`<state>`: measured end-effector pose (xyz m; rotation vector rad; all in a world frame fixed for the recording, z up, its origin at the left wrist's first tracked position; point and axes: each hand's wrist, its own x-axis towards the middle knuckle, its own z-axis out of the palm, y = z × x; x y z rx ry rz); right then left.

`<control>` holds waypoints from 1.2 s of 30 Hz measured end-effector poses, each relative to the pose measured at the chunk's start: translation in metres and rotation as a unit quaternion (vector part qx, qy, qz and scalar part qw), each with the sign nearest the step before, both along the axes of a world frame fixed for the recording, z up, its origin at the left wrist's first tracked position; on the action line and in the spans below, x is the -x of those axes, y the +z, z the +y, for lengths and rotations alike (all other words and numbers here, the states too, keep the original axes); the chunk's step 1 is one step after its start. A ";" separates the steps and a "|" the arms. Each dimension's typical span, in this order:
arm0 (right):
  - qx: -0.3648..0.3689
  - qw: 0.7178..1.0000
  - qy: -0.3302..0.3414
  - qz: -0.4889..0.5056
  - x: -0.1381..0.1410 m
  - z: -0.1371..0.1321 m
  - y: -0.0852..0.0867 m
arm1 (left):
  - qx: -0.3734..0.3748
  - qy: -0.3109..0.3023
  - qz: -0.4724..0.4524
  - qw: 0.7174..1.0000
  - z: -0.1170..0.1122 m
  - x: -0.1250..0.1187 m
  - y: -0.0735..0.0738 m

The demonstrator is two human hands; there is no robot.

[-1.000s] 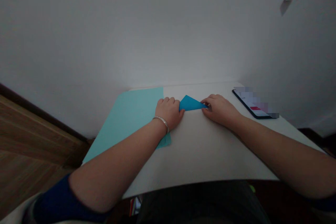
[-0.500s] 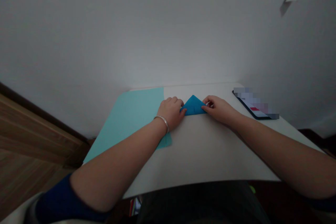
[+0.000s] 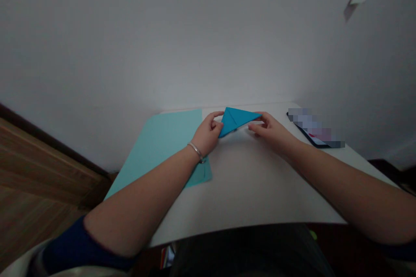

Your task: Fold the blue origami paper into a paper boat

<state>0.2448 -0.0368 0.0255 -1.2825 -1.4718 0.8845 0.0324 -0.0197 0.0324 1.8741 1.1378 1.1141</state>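
Folded blue paper [image 3: 242,117] sits between the two hands, a slim triangle whose long axis runs from the left hand's thumb up and away to the right hand's fingers. Its narrow right tip points at the right hand, slightly toward the wall [image 3: 208,39]; the blunter far corner points at the wall, just beyond the left hand's fingers.

Leftmost, well apart from the grip, is a wooden panel [image 3: 42,173]. Nearer comes a pale green sheet [image 3: 152,151], flat on the white table [image 3: 260,190], reaching under the left forearm. A silvery bracelet [image 3: 196,151] circles the wrist just behind the left hand [image 3: 208,134]. That hand pinches the paper's near left corner, thumb on the facing side, fingers at the edge beyond.

Right of this pinch, the paper is bright, even blue with straight edges, and a thin dark line slants across its left part. Its long near edge appears raised from the table, with shadow below.

At the other end, the right hand [image 3: 271,130] has its fingers at the narrow tip, while its thumb stands apart below, so the hand is not closed around the paper; how firmly the fingers bear on it I cannot tell. Farther right of that hand lies a phone [image 3: 313,132], its screen partly blurred.
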 end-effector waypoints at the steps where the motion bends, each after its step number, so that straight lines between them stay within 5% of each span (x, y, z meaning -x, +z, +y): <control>1: 0.009 1.000 0.020 0.007 0.001 -0.001 0.000 | 0.008 -0.006 -0.015 1.000 0.000 0.000 0.000; 6: 0.060 0.992 0.093 0.054 0.008 -0.007 0.004 | 0.024 -0.050 -0.018 0.998 -0.004 -0.003 0.001; 13: 0.038 0.985 0.140 0.092 0.015 -0.009 0.008 | 0.009 -0.059 0.073 0.996 -0.008 -0.007 0.001; 21: 0.061 0.981 0.156 0.098 0.021 -0.018 0.014 | -0.152 -0.129 0.206 0.958 -0.011 -0.005 0.004; 28: 0.041 0.988 0.137 0.055 0.023 -0.017 0.014 | -0.121 -0.126 0.081 0.981 -0.014 -0.008 -0.002; 36: 0.021 0.988 0.150 0.030 0.024 -0.018 0.014 | 0.045 -0.190 -0.049 0.979 -0.017 -0.012 -0.002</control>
